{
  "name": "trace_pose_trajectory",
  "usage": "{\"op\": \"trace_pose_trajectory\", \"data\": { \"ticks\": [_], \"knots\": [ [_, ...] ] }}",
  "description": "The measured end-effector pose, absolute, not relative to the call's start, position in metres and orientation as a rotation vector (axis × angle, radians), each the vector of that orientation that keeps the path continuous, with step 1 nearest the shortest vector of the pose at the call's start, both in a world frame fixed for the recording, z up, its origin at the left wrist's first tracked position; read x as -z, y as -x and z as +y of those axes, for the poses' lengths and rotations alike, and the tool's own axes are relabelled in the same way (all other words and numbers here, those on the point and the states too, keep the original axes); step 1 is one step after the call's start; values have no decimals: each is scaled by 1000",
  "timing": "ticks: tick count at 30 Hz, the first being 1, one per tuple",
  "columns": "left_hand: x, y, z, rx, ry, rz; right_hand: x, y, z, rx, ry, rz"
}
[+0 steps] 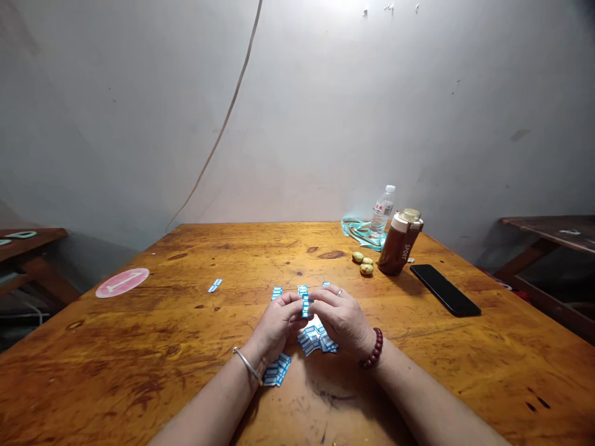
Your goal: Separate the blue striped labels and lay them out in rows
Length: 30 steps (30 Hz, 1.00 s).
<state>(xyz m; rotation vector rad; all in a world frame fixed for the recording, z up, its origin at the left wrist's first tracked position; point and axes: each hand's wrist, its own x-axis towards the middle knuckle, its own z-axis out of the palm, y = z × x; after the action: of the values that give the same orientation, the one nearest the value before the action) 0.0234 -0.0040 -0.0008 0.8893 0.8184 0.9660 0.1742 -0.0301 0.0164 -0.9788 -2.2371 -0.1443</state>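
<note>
My left hand (pixel 273 325) and my right hand (pixel 346 319) meet over the middle of the table, fingers closed around a small blue-and-white strip (pixel 305 308) that looks like a paper label. Several similar strips (pixel 310 341) lie in a loose pile just below my fingers. Another overlapping bunch of strips (pixel 277 370) rests by my left wrist. Beyond my fingertips, more strips (pixel 277 291) lie flat, partly hidden by the hands. One pair of strips (pixel 215 285) is apart, to the left.
On the wooden table (pixel 139 347), a brown bottle (pixel 394 248), a black phone (pixel 445 289) and some small yellowish round objects (pixel 366 269) stand or lie at the right. Behind them are a water bottle (pixel 382 214) and a turquoise strap (pixel 352 227). A pink sticker (pixel 121 283) is at left.
</note>
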Motion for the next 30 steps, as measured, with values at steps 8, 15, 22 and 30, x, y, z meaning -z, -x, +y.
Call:
{"op": "trace_pose_trajectory", "data": {
  "ticks": [8,15,22,30],
  "knots": [
    [0,-21,-3,-915,-814,685,-16,-178,-27,130,1010,-2230],
    [5,-21,1,-900,-891,780,-15,-176,-27,-10,1028,-2229],
    [0,-20,2,-966,-931,884,-13,-204,-13,-252,1379,-1810],
    [3,-19,3,-974,-945,899,0,-246,-4,-551,1821,-2019]
  ]
}}
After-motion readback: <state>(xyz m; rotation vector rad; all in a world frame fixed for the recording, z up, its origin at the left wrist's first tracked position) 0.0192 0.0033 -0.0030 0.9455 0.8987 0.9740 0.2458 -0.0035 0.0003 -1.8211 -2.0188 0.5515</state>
